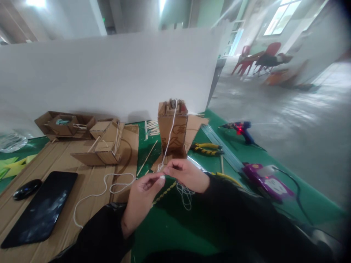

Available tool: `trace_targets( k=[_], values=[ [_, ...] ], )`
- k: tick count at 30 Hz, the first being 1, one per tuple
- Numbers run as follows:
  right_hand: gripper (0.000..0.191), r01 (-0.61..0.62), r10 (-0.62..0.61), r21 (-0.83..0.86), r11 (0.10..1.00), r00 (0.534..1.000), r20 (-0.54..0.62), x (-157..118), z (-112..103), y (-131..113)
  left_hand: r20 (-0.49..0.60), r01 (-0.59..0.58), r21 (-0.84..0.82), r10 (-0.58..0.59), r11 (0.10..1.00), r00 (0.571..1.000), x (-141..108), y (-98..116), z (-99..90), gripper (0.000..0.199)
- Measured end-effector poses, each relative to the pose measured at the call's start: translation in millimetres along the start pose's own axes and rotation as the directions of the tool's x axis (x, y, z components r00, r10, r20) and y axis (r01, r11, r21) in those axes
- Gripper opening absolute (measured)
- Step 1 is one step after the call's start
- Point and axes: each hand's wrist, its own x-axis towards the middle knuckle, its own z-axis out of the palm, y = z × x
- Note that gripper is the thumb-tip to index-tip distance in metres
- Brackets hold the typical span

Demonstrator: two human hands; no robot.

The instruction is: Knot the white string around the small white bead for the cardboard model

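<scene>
Left hand (141,197) and right hand (189,176) meet above a green tabletop (167,233), thumbs and forefingers pinching a bunched bit of white string (170,135) between them. Loose loops of the string hang beneath the right hand, and another length curls to the left over a flat cardboard sheet (90,190). On that sheet lie a dark tablet (41,210) and, beside it, a black mouse (27,189). To the right sits a purple box (267,182) with a black cord across it.

Just beyond the hands stands a cardboard tower (172,131), the string running up its front to the top. Yellow-and-black pliers (207,149) lie to its right, near clear rods (222,147) and a gun-shaped tool (240,130) showing a red light. Thin wooden sticks (153,128) and open cardboard pieces (105,142) lie on its left. A white panel (123,76) rises behind the table; farther off, red chairs (271,49) stand on a shiny grey floor (246,95).
</scene>
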Motion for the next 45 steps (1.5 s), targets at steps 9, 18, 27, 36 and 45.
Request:
trace_targets(
  k=[9,18,27,36,45],
  values=[
    [0.027,-0.008,0.009,-0.009,1.0,0.999,0.048,-4,2,-2,-0.026,0.007,0.025,-0.006,1.0,1.0,3,-3,-1.4,0.019],
    [0.019,0.111,-0.109,-0.094,0.989,0.994,0.026,-12,9,-7,-0.028,0.005,-0.222,-0.011,0.975,1.0,6,-9,-1.8,0.022],
    [0.032,0.033,-0.04,0.08,0.996,0.996,0.08,-8,16,8,0.118,0.159,-0.479,-0.116,0.863,0.986,2,-2,0.4,0.018],
    [0.017,0.134,-0.133,-0.001,0.991,0.985,0.108,-4,19,16,0.236,0.178,-0.415,-0.084,0.892,0.968,-5,-3,0.7,0.016],
    [0.012,0.144,-0.216,-0.399,0.906,0.966,-0.142,2,0,6,0.151,0.153,-0.294,-0.113,0.944,0.982,-2,-1,2.7,0.019]
  ],
)
